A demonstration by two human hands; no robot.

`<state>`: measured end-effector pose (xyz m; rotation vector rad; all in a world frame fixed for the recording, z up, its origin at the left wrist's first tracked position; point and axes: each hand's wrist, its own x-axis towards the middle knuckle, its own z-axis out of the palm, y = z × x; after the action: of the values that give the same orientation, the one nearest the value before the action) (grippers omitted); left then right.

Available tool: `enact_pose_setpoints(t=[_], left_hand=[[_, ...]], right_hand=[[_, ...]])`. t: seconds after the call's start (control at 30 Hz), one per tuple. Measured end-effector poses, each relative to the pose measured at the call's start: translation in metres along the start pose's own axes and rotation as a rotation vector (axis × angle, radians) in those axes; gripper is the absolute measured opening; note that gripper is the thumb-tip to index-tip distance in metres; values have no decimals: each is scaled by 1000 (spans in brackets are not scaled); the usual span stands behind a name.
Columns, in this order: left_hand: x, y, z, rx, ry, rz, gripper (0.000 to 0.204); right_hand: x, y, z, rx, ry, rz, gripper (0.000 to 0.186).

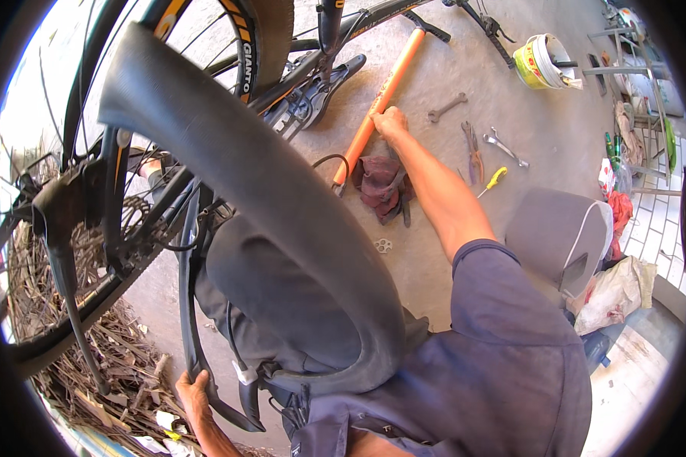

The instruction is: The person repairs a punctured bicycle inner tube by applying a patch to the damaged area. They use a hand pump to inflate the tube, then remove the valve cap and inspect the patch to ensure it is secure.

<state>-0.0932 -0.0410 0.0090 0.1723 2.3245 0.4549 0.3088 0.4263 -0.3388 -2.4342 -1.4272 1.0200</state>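
My right hand (389, 122) is closed on the long orange pump (395, 73), which lies on the floor with a hose at its lower end. At the bottom left my left hand (194, 387) pinches a hanging black inner tube (197, 320). A thick black tyre (251, 190) loops across the middle, hiding part of my legs. An upturned-looking bicycle (114, 221) with wheels and frame stands along the left and top. A dark red rag (381, 186) lies beside the pump.
Wrenches (447, 108), pliers (474, 152) and a yellow-handled screwdriver (492, 181) lie right of the pump. A white bucket (541, 65), a grey cushion (556, 236) and a metal rack (648, 99) stand rightward. Dry sticks (114, 365) are heaped at lower left.
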Motion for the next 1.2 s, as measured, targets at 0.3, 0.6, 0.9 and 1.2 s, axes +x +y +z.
enact_pose_setpoints(t=[0.3, 0.6, 0.9, 1.2], left_hand=[[-3, 6, 3, -11, 4, -67, 12], [-3, 13, 3, -26, 7, -70, 12], [-1, 14, 10, -22, 7, -27, 12], [-8, 16, 15, -22, -15, 3, 12]], right_hand=[[13, -8, 8, 112, -18, 135, 46], [34, -5, 10, 172, -12, 219, 39], [1, 7, -17, 344, 61, 191, 38], [-71, 22, -49, 626, 218, -26, 40]])
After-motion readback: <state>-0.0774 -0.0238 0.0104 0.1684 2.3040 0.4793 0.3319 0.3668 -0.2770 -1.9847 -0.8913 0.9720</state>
